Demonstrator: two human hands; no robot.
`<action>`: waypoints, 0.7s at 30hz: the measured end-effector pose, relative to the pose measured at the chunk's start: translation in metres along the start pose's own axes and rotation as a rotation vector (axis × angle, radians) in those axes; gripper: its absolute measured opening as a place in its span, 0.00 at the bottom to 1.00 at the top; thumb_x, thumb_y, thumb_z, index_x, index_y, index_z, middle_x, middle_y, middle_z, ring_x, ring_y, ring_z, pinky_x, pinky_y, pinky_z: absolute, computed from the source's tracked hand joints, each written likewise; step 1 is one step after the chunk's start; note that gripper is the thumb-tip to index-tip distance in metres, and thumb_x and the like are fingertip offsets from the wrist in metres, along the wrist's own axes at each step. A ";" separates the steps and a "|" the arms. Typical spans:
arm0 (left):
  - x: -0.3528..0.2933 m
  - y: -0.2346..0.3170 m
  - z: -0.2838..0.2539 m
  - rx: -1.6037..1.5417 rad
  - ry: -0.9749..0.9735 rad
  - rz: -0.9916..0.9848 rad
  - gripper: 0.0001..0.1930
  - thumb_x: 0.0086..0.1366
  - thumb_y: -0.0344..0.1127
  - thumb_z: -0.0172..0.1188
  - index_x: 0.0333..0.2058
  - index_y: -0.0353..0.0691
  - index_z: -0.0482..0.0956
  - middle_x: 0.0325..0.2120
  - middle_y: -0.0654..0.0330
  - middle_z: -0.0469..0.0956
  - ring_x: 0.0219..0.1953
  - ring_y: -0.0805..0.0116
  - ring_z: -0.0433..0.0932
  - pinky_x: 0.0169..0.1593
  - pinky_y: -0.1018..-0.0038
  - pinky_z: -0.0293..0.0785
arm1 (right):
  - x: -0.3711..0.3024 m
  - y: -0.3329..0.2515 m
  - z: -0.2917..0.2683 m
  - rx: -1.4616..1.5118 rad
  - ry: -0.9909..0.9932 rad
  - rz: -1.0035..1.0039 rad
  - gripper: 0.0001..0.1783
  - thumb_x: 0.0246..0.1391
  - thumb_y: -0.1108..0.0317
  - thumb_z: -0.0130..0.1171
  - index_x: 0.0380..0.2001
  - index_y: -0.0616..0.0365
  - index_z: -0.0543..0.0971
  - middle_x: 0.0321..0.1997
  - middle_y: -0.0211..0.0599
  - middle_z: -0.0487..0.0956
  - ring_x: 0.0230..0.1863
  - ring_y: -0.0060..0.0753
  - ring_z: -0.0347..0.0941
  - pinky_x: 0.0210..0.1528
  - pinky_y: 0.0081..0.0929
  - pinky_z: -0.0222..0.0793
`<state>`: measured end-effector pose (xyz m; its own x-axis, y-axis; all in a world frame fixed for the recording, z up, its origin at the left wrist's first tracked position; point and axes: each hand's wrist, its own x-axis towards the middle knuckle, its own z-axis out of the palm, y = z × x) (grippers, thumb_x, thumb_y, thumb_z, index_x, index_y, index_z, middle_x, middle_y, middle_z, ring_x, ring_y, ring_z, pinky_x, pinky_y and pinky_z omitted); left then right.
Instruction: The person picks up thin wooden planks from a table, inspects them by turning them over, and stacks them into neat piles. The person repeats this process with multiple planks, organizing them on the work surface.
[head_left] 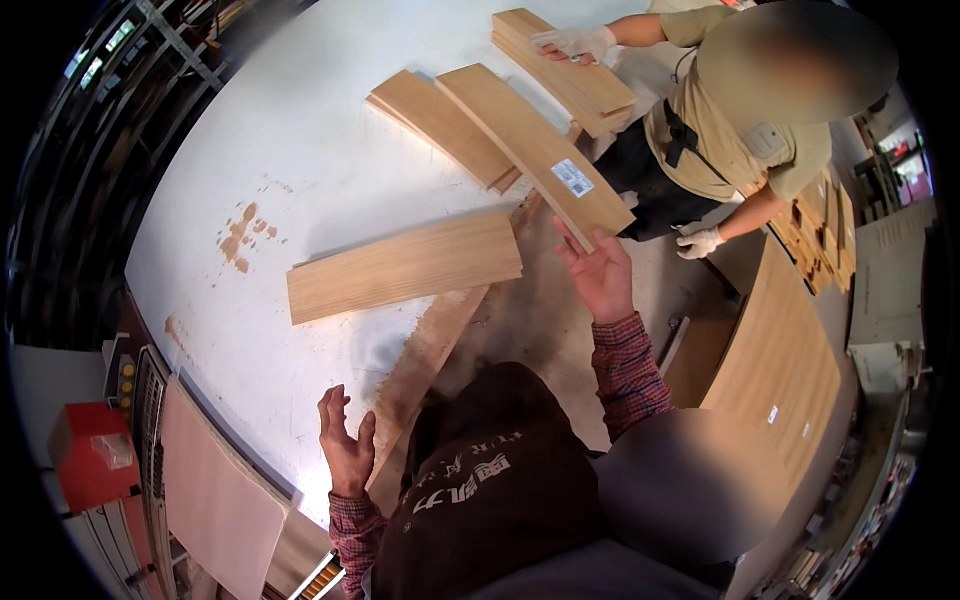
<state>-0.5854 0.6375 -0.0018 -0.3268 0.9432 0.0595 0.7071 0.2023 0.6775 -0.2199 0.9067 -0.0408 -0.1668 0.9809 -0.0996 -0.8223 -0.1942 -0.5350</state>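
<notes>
My right hand [602, 275] holds the near end of a long, light wooden board [520, 140], which has a white label on its upper face. The far part of this board overlaps a small stack of boards [440, 130]. Nothing is in my left hand [347, 442], which hovers by the near edge of the white table [230, 320], fingers apart and slightly bent. Between my hands and farther in, another wooden board [405, 265] lies on the tabletop, with at least one more under it.
Across at the far right stands a co-worker, whose gloved hand [578, 44] rests on another board stack [560, 75]. Their other gloved hand [700, 243] hangs low. A large wood panel [785, 360] is at right. A red box [95, 455] stands at left, beside a pale panel [215, 490].
</notes>
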 end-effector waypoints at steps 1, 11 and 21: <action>-0.004 -0.003 -0.002 0.003 0.004 -0.020 0.30 0.63 0.32 0.65 0.62 0.33 0.68 0.57 0.42 0.71 0.51 0.46 0.78 0.53 0.58 0.77 | 0.005 0.001 0.000 0.015 0.007 -0.011 0.23 0.65 0.68 0.51 0.62 0.60 0.71 0.66 0.45 0.74 0.70 0.52 0.68 0.61 0.46 0.72; -0.030 -0.009 0.013 -0.066 0.005 -0.091 0.25 0.64 0.31 0.64 0.59 0.30 0.71 0.55 0.41 0.74 0.47 0.48 0.81 0.50 0.60 0.79 | 0.044 -0.001 -0.007 0.043 0.109 -0.053 0.24 0.62 0.69 0.56 0.62 0.57 0.72 0.65 0.41 0.76 0.69 0.56 0.68 0.63 0.50 0.70; -0.027 -0.006 0.023 -0.063 -0.017 -0.061 0.24 0.64 0.30 0.64 0.58 0.31 0.72 0.53 0.43 0.75 0.49 0.48 0.82 0.51 0.61 0.78 | 0.080 -0.002 -0.049 0.011 0.158 -0.012 0.25 0.62 0.69 0.57 0.63 0.55 0.71 0.64 0.39 0.75 0.68 0.52 0.69 0.59 0.48 0.72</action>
<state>-0.5665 0.6169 -0.0244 -0.3573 0.9340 0.0046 0.6452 0.2433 0.7243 -0.2050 0.9864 -0.0888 -0.0703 0.9720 -0.2244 -0.8298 -0.1818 -0.5276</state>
